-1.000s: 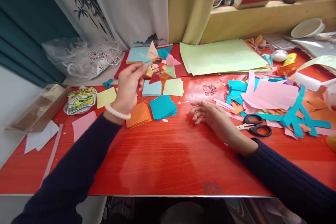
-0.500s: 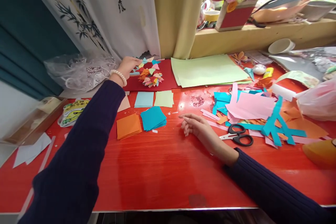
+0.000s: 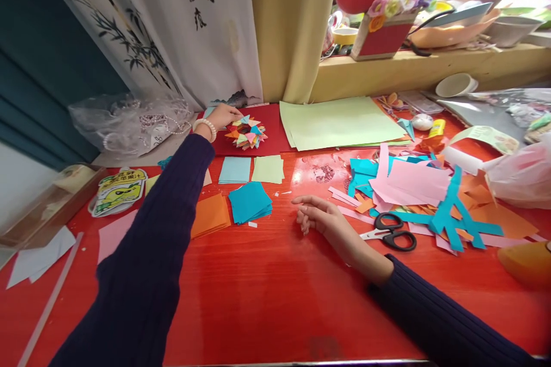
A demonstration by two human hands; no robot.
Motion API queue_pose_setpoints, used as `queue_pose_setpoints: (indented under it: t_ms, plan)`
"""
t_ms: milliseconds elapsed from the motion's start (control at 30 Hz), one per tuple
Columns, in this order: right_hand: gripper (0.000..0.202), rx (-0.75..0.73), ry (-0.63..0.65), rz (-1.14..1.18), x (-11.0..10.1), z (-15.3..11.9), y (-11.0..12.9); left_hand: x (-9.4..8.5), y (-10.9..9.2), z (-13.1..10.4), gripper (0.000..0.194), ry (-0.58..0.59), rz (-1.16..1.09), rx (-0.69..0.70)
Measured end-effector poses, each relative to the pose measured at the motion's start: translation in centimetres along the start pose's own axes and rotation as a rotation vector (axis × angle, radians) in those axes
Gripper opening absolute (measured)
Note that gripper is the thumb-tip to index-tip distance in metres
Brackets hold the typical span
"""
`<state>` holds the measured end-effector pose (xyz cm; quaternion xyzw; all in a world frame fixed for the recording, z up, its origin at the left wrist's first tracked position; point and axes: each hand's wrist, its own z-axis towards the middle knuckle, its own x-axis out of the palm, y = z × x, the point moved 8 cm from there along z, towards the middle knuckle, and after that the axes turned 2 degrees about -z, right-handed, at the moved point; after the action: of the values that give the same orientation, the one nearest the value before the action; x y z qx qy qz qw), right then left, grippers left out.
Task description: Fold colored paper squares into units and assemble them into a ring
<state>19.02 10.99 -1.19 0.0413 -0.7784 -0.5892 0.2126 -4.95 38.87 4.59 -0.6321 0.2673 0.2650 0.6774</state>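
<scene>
A ring of folded colored paper points [image 3: 253,142] lies on the red sheet [image 3: 275,129] at the back. My left hand [image 3: 224,116], with a beaded bracelet at the wrist, has its fingers closed on the ring's upper left edge. My right hand [image 3: 322,218] hovers low over or rests on the red table, fingers loosely curled and apart, holding nothing. Between my arms are stacks of orange [image 3: 210,215], blue [image 3: 251,202], light blue [image 3: 235,170] and pale green [image 3: 267,169] squares. Black-handled scissors [image 3: 390,232] lie just right of my right hand.
Large pale green sheets [image 3: 344,123] lie at the back. Pink, blue and orange scraps [image 3: 408,180] cover the right side, near a plastic bag [image 3: 520,175]. At the left are a clear bag of beads [image 3: 129,126], a green-and-yellow packet [image 3: 119,190] and a wooden tray [image 3: 47,212].
The paper ring has gone from partly raised, with its upper part lifted, to lying flatter. My left hand has moved slightly right with its edge. My right hand keeps its pose; the view has tilted slightly.
</scene>
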Motion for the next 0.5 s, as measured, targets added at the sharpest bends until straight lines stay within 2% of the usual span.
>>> queue_pose_setpoints:
  t_ms: [100, 167, 333, 500]
  plan:
    - [0.024, 0.012, -0.004, 0.0, 0.1, 0.0, 0.0, 0.7, -0.2, 0.1, 0.026, 0.051, 0.067, 0.029]
    - [0.024, 0.017, -0.008, -0.003, 0.1, 0.1, 0.0, 0.6, -0.6, 0.1, 0.026, 0.045, 0.097, 0.059]
    - [0.024, 0.024, -0.013, -0.019, 0.1, 0.1, 0.1, -1.0, -1.1, 0.2, 0.031, -0.034, 0.168, 0.085]
    - [0.021, 0.025, -0.007, -0.04, 0.3, 0.0, 0.2, -1.2, -0.7, 0.0, 0.052, 0.106, 0.287, 0.073]
